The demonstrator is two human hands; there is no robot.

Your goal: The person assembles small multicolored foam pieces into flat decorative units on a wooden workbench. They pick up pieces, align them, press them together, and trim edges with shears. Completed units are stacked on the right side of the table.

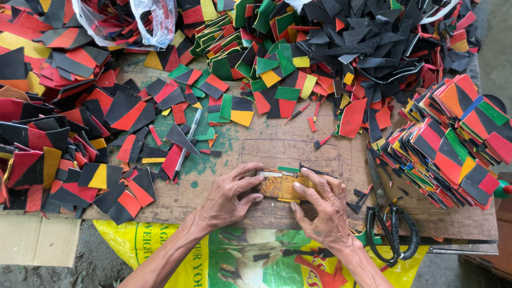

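Landmark: the yellow-brown block [281, 185], lying flat on the wooden table [298, 144] near its front edge; all places below are given from it.
Block position: inside a rectangle outline scored into the table, with a thin green-edged piece [288, 169] at its far edge.
Left hand [230, 198]: at the block's left end, fingertips curled onto the top and the near edge, pressing rather than lifting.
Right hand [321, 205]: at the block's right end, fingers spread over the top, thumb at the near edge; grasping the block together with the left hand.
Handling, judged: small and light; worn, mottled surface suggests good friction, low slip. Appears stiff enough to hold shape under finger pressure.
Hold points, judged: the two short ends, thumbs against the near long edge.
Scissors [388, 224]: right of the block, black handles toward the person, untouched.
Cut pieces [128, 114]: left of and beyond the block, loose red, black, yellow and green sheet offcuts; probably thin and flexible.
Stacked pieces [453, 144]: far right of the block, in tilted piles.
Utility knife [188, 140]: beyond-left of the block, among the scraps.
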